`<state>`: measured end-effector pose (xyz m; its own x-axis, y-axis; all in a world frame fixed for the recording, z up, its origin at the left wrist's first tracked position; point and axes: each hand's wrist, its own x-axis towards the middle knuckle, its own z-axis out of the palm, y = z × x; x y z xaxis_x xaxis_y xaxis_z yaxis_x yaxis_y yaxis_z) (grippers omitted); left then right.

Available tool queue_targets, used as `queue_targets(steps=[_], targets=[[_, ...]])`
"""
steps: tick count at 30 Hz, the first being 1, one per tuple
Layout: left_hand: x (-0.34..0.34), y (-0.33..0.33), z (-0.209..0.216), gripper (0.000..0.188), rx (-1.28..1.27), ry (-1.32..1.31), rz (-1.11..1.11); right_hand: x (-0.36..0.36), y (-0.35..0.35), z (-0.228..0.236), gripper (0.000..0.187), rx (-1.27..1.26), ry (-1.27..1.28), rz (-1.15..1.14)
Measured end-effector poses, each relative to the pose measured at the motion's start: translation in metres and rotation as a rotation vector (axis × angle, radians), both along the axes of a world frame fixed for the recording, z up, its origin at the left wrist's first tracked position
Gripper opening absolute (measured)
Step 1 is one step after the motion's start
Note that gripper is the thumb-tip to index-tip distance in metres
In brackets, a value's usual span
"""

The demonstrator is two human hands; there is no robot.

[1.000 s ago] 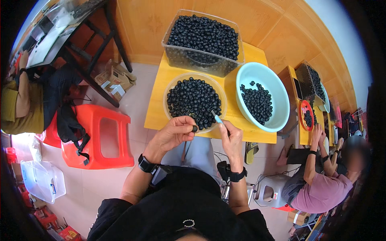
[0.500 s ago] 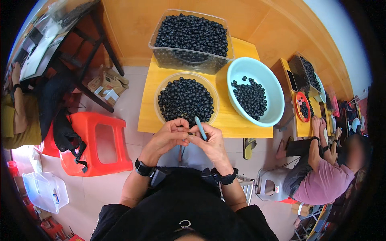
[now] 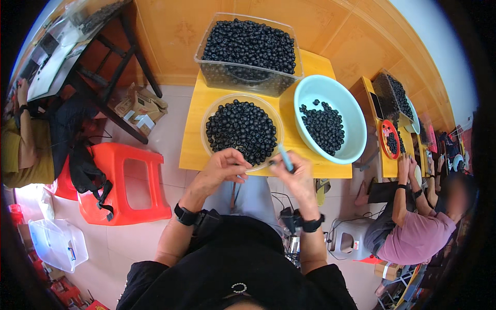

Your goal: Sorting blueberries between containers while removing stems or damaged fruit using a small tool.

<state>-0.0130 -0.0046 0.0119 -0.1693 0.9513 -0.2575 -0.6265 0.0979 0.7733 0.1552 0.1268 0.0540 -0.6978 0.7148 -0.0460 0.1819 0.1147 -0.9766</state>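
My right hand [image 3: 298,178] is closed round a slim light blue pen-like tool [image 3: 284,157], somewhat blurred by motion. A small dark piece, perhaps a bead, shows at its fingertips. To its left, at the near rim of the round clear tray [image 3: 205,138], my left hand [image 3: 223,170] has its thumb and fingers drawn together; what they pinch, if anything, I cannot make out. Black beads [image 3: 240,126] with holes fill that tray. The pale blue basin [image 3: 356,137] on the right holds a smaller heap of similar beads [image 3: 324,126].
Behind the tray stands a large clear bin [image 3: 248,80] of black beads on the yellow table [image 3: 188,150]. A red stool [image 3: 116,206] with a black bag [image 3: 85,170] is at left. Co-workers sit either side; the right one [image 3: 413,232] works by a red tray [image 3: 383,135].
My hands have come apart. The right hand has moved right, towards the basin, with the blue tool; the left has stayed near the tray's front rim.
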Motion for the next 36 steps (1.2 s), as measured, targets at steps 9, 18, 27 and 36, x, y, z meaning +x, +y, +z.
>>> queue_targets(steps=[9, 18, 27, 36], targets=[[-0.02, 0.003, -0.018, 0.008, -0.102, 0.491, 0.248, 0.026, 0.074, 0.041, 0.028, 0.62, -0.026, -0.552], [0.006, 0.044, -0.027, 0.018, -0.047, 1.205, 0.198, 0.03, 0.021, -0.02, 0.014, 0.469, -0.078, -0.403], [0.037, 0.055, -0.022, 0.015, -0.335, 1.533, 0.188, 0.035, 0.004, -0.04, 0.013, 0.356, -0.081, -0.388], [0.034, 0.054, -0.032, 0.013, -0.173, 1.48, 0.201, 0.03, -0.005, -0.041, 0.013, 0.316, -0.165, -0.358]])
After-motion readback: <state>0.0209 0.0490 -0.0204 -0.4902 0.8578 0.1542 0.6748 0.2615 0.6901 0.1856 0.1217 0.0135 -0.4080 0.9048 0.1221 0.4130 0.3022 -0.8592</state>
